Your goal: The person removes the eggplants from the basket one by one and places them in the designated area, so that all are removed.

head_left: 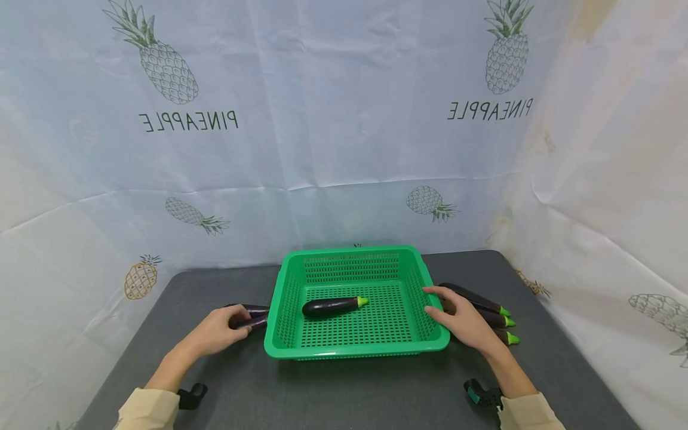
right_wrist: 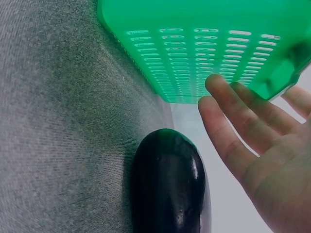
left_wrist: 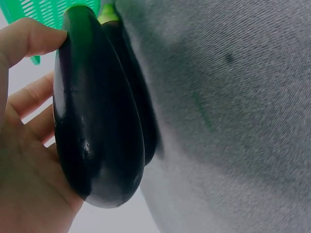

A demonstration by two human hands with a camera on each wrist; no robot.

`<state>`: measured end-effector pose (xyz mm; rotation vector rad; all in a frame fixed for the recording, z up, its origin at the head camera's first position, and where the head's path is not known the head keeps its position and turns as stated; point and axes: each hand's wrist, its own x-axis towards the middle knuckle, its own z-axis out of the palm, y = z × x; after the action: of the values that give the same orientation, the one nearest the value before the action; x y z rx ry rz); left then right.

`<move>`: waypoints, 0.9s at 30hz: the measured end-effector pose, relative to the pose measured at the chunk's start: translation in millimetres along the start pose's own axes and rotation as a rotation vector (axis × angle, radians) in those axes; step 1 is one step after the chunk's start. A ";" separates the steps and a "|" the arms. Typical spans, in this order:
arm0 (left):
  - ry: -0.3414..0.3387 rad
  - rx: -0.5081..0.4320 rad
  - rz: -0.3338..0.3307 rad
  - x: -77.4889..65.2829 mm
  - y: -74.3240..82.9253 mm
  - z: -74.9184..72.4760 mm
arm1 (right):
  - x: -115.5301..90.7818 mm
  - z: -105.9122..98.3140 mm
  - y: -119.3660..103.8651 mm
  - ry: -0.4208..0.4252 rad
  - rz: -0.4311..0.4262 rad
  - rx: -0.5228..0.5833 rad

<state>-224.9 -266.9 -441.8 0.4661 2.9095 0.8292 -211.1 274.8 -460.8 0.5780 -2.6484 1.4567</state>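
My left hand grips a dark purple eggplant left of the basket, thumb on its near side and fingers behind it. A second eggplant lies right alongside, partly hidden by the first. Over the right rim of the green plastic basket rests my right hand, its thumb and a finger across the edge. In the right wrist view the other fingers stretch loosely along the outside wall. One eggplant with a light green stem end lies on the basket floor.
To the basket's right, partly behind my right hand, lie several eggplants with green ends pointing right. The basket stands on a dark grey table. A pale curtain with pineapple prints hangs behind and at both sides.
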 end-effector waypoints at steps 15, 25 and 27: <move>-0.026 0.001 -0.041 5.5 -8.8 18.5 | -0.5 0.3 -0.3 0.002 -0.003 0.008; 0.031 0.094 -0.027 6.5 -3.7 21.0 | -0.2 0.2 0.2 0.000 0.001 0.009; 0.052 0.119 -0.012 6.3 -2.4 21.4 | 0.0 -0.1 0.1 -0.002 0.000 0.013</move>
<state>-228.1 -256.2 -461.2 0.4420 3.0180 0.6791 -211.1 274.9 -460.8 0.5810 -2.6428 1.4751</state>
